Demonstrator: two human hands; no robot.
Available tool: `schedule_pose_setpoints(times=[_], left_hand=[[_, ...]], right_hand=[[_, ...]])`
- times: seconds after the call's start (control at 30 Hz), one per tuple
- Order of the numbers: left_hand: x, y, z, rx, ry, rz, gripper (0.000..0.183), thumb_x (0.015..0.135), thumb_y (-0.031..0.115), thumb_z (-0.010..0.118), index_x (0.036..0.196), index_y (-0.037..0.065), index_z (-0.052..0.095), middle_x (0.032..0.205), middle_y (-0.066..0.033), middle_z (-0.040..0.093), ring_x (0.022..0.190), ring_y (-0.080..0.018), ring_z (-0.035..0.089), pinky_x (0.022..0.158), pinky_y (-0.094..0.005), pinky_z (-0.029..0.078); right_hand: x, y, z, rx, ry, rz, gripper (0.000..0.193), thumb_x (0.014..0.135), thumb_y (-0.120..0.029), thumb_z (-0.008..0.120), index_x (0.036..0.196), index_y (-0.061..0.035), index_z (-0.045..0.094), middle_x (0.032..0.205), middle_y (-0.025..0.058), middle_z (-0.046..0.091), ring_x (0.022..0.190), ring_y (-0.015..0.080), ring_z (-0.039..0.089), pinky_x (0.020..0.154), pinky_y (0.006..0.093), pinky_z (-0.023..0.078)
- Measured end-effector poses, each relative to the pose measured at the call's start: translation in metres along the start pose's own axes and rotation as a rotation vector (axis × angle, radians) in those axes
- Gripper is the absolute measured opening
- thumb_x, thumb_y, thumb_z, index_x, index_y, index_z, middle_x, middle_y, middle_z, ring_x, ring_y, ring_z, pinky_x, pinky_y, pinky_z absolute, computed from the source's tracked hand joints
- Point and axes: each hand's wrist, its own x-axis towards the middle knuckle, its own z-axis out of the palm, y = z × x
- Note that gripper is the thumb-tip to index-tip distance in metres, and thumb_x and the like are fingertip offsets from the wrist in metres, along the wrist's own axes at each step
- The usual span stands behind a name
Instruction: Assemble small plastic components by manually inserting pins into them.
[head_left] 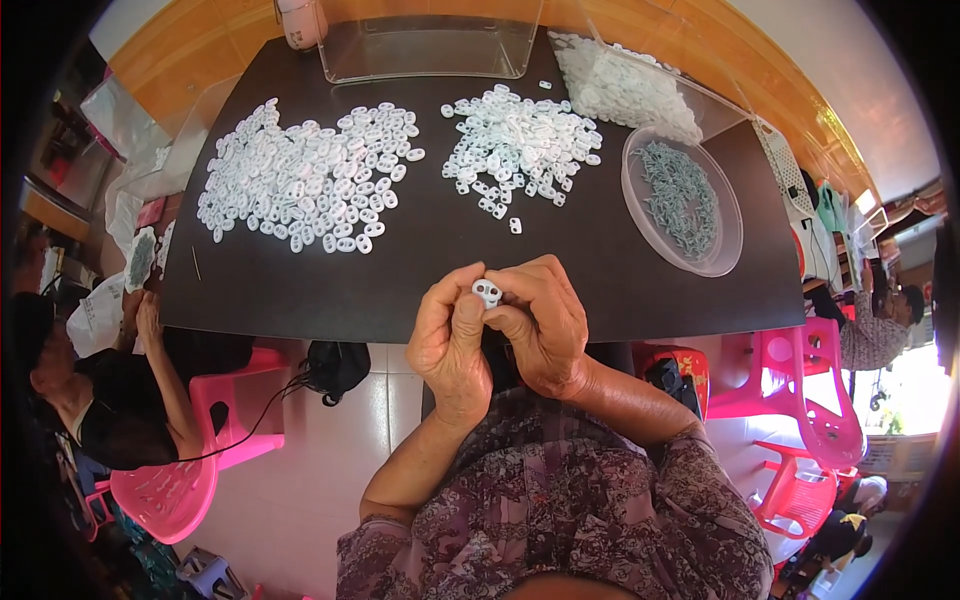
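Just off the table's near edge, my left hand [452, 335] and my right hand [543, 325] meet around one small white two-hole cord lock [487, 291]. Thumbs and fingertips of both hands pinch it, with its holed face showing between them. Its underside is hidden by the fingers. Beyond the hands on the dark table [400, 290] lies a wide heap of similar oval white two-hole pieces [310, 180]. Right of it is a smaller heap of squarer white pieces [520, 145]; one loose squarish piece [515, 226] lies nearest my hands.
At the right, a round clear tub [718, 262] holds many tiny grey-green parts [680, 200] resembling springs. A bag of white pieces [625, 85] and a clear plastic bin [430, 45] stand at the back. Pink chairs [165, 495] flank the table; another person [120, 400] sits at left.
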Motion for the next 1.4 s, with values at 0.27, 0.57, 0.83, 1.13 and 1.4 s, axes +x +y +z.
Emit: schedule_pose_setpoints(times=[0.27, 0.57, 0.83, 1.13, 1.4], left_hand=[[-0.007, -0.008, -0.005, 0.049, -0.061, 0.105, 0.022, 0.094, 0.014, 0.052, 0.106, -0.004, 0.057, 0.089, -0.0017, 0.054, 0.079, -0.0063, 0.048, 0.072, -0.0203, 0.041], [-0.015, -0.009, -0.002, 0.092, -0.035, 0.103, 0.022, 0.095, 0.015, 0.050, 0.105, -0.004, 0.056, 0.085, -0.0009, 0.051, 0.075, -0.0066, 0.045, 0.067, -0.0205, 0.039], [-0.016, -0.006, 0.000, 0.222, -0.076, 0.247, 0.023, 0.096, 0.017, 0.048, 0.107, -0.003, 0.055, 0.085, 0.0003, 0.050, 0.078, -0.0053, 0.045, 0.071, -0.0197, 0.040], [-0.001, -0.001, 0.005, 0.332, -0.118, 0.137, 0.023, 0.095, 0.014, 0.050, 0.104, -0.004, 0.059, 0.084, -0.0023, 0.057, 0.074, -0.0075, 0.050, 0.067, -0.0206, 0.041], [0.057, -0.022, 0.009, 1.035, -0.400, 0.519, 0.016, 0.076, 0.000, 0.064, 0.092, 0.003, 0.063, 0.071, -0.0100, 0.054, 0.065, -0.0259, 0.054, 0.056, -0.0342, 0.044]], right_hand=[[-0.006, -0.007, 0.006, 0.012, 0.057, -0.015, 0.020, 0.086, -0.009, 0.060, 0.101, 0.0030, 0.055, 0.089, 0.0119, 0.059, 0.076, 0.0213, 0.052, 0.063, 0.0293, 0.045], [-0.008, -0.001, 0.010, 0.037, 0.110, -0.102, 0.018, 0.082, -0.001, 0.059, 0.098, 0.0039, 0.053, 0.089, 0.0140, 0.057, 0.072, 0.0258, 0.053, 0.061, 0.0326, 0.045], [-0.002, 0.002, 0.008, 0.008, 0.111, -0.220, 0.018, 0.080, 0.000, 0.061, 0.095, 0.0029, 0.053, 0.085, 0.0133, 0.056, 0.067, 0.0247, 0.052, 0.056, 0.0318, 0.045], [0.001, 0.012, -0.015, 0.023, 0.070, -0.032, 0.006, 0.086, -0.001, 0.055, 0.092, 0.0025, 0.055, 0.083, 0.0115, 0.057, 0.068, 0.0201, 0.053, 0.061, 0.0293, 0.045], [0.097, 0.065, -0.108, -0.388, 0.224, 0.103, 0.012, 0.082, -0.006, 0.062, 0.092, 0.0010, 0.062, 0.083, 0.0073, 0.061, 0.075, 0.0104, 0.055, 0.069, 0.0245, 0.044]])
